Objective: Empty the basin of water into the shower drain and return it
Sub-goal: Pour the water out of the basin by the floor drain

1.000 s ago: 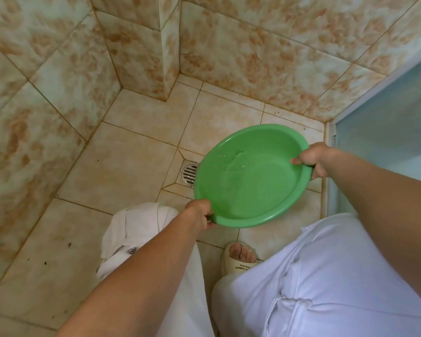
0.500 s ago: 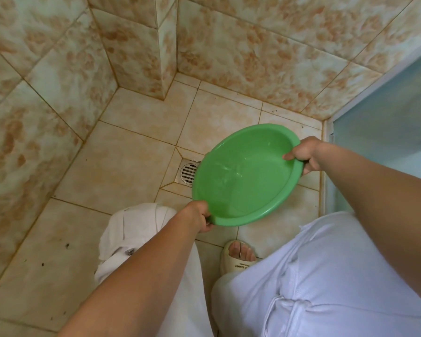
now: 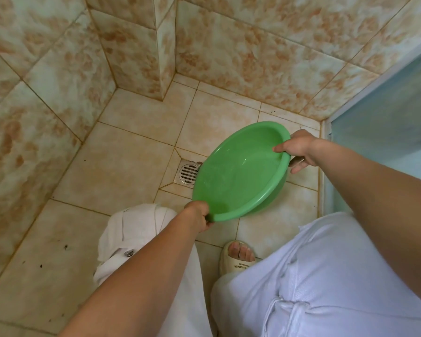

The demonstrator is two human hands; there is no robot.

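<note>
A round green plastic basin (image 3: 238,173) hangs over the shower floor, tilted with its left edge lowered toward the metal drain grate (image 3: 187,174). Clear water lies inside it. My left hand (image 3: 199,217) grips the near rim at the bottom. My right hand (image 3: 298,150) grips the far right rim and holds it higher, thumb inside. The basin's left edge covers part of the drain.
Beige floor tiles (image 3: 122,166) are boxed in by mottled wall tiles on the left and back, with a jutting corner column (image 3: 141,52). A pale blue glass door (image 3: 384,122) closes the right side. My white-trousered knees and a sandalled foot (image 3: 237,257) fill the foreground.
The basin has tipped more steeply to the left toward the drain, as my right hand raised its side of the rim. My left hand stayed low.
</note>
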